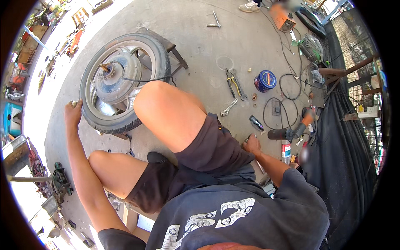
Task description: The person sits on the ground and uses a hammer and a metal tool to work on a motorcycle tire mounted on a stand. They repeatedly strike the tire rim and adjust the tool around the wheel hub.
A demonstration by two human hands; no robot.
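A wheel with a black tyre (166, 58) and a dusty grey hub motor (118, 83) lies tilted on a low dark metal stand (180, 59), left of my raised knee. Its axle (106, 67) points up, and a black cable (143, 79) runs from the hub. Just outside the tyre's left edge is my left hand (73, 110), fingers curled; a small pale glint shows at the fingertips, too small to name. My right hand (251, 145) is low beside my right thigh, its fingers bent and partly hidden. What it grips, if anything, cannot be made out.
On the floor lie pliers (230, 83), an adjustable wrench (229, 107), a black tube (256, 122), a blue tin (265, 81) and a T-shaped tool (214, 25). A corded power tool (280, 133) and bottle (286, 151) stand right. Another person's shoe (249, 7) is far off.
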